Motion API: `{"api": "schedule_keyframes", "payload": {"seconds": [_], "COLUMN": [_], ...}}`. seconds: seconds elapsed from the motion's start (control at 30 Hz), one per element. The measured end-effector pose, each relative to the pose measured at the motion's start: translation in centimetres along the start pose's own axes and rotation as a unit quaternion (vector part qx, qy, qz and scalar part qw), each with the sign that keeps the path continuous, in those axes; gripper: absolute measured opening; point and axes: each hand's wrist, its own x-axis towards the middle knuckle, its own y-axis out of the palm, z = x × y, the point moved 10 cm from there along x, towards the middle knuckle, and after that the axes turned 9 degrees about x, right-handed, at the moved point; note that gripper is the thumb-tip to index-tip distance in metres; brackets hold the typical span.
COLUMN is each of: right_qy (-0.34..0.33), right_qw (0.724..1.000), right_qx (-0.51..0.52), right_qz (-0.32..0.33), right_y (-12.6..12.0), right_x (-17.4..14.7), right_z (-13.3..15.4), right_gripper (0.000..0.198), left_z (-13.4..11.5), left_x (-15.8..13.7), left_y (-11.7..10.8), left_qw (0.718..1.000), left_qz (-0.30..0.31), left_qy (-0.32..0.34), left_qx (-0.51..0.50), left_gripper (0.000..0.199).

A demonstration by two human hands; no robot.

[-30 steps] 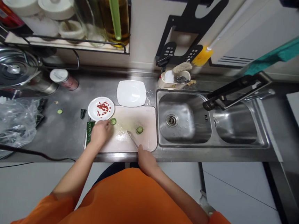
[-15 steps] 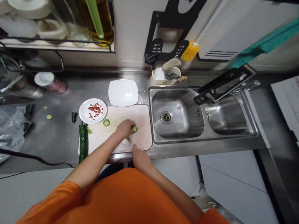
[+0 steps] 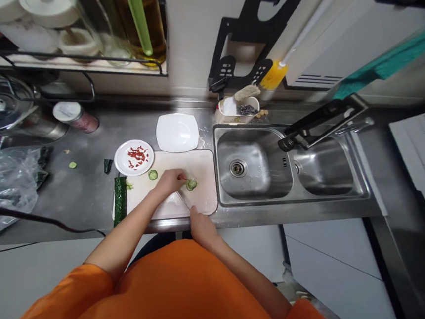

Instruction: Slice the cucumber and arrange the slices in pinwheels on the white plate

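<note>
My right hand (image 3: 202, 226) is closed around a knife (image 3: 184, 199); its blade reaches over the white cutting board (image 3: 211, 172) toward my left hand. My left hand (image 3: 171, 181) is over the middle of the board, thumb and fingertips pinched together; what they hold, if anything, is too small to make out. Just right of those fingertips, cucumber slices (image 3: 191, 184) lie overlapping on the board. Another small group of cucumber slices (image 3: 152, 174) rests to the left of that hand. A long piece of dark green cucumber (image 3: 120, 202) lies along the board's left edge.
A round white plate (image 3: 125, 164) with chopped red bits overlaps the board's corner. Behind the board is a square white plate (image 3: 177, 132). A double sink (image 3: 254, 165) adjoins on the right. A cucumber end (image 3: 108, 165) and a plastic bag (image 3: 5, 186) are on the left.
My left hand has drawn back to the left, off the cucumber slices, which now lie uncovered on the board. More of the knife blade shows; my right hand has hardly moved.
</note>
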Motion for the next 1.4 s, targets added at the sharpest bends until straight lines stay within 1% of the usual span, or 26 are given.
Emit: {"api": "schedule_keyframes", "payload": {"seconds": [0.03,0.13,0.2,0.27,0.33,0.4,0.47,0.6,0.77,0.97,1.17,1.27,1.4], "right_qy": [0.001,-0.003,-0.002,0.005,0.011,0.017,0.023,0.029,0.028,0.025,-0.004,-0.015,-0.015], "right_qw": [1.000,1.000,1.000,1.000,1.000,1.000,1.000,1.000,0.999,0.998,0.997,0.996,0.996], "right_qx": [-0.001,-0.006,-0.007,-0.002,0.002,0.001,-0.004,-0.007,-0.015,-0.029,-0.051,-0.058,-0.068], "right_qz": [0.000,-0.002,0.001,0.011,0.017,0.017,0.010,0.000,-0.035,-0.056,-0.059,-0.059,-0.057], "right_y": [0.0,0.0,0.0,0.1,-0.1,-0.3,-0.6,-0.8,-1.1,-1.3,-1.6,-1.5,-1.3], "right_x": [0.0,-0.1,-0.1,-0.1,-0.2,-0.3,-0.3,-0.3,0.2,0.7,1.2,1.5,1.8], "right_z": [0.0,-0.1,-0.2,-0.3,-0.2,-0.1,-0.1,0.0,0.0,0.3,2.2,2.9,3.2], "right_gripper": [0.040,0.045,0.048,0.046,0.042,0.040,0.039,0.040,0.036,0.036,0.038,0.035,0.035], "left_z": [0.9,2.9,3.4,3.6,3.7,4.1,4.9,6.4,6.8,7.1,7.3,7.5,7.7], "left_x": [-0.1,-0.4,-0.5,-0.8,-1.3,-2.2,-3.2,-4.8,-5.0,-4.9,-5.0,-4.9,-5.0], "left_y": [-0.8,-2.1,-2.4,-2.4,-2.6,-2.7,-2.3,-0.9,-0.1,0.3,0.5,0.7,0.8], "left_qw": [1.000,1.000,0.999,0.998,0.996,0.993,0.991,0.987,0.984,0.979,0.976,0.974,0.971], "left_qz": [-0.012,-0.004,0.009,0.007,-0.023,-0.067,-0.098,-0.138,-0.175,-0.201,-0.217,-0.223,-0.235], "left_qy": [-0.012,-0.014,0.002,0.020,0.031,0.029,0.020,0.002,-0.010,-0.021,-0.020,-0.031,-0.040], "left_qx": [0.001,0.016,0.038,0.065,0.084,0.092,0.091,0.079,0.042,0.007,-0.001,0.000,-0.004], "left_gripper": [0.013,0.015,0.017,0.022,0.027,0.032,0.034,0.037,0.030,0.031,0.037,0.034,0.030]}}
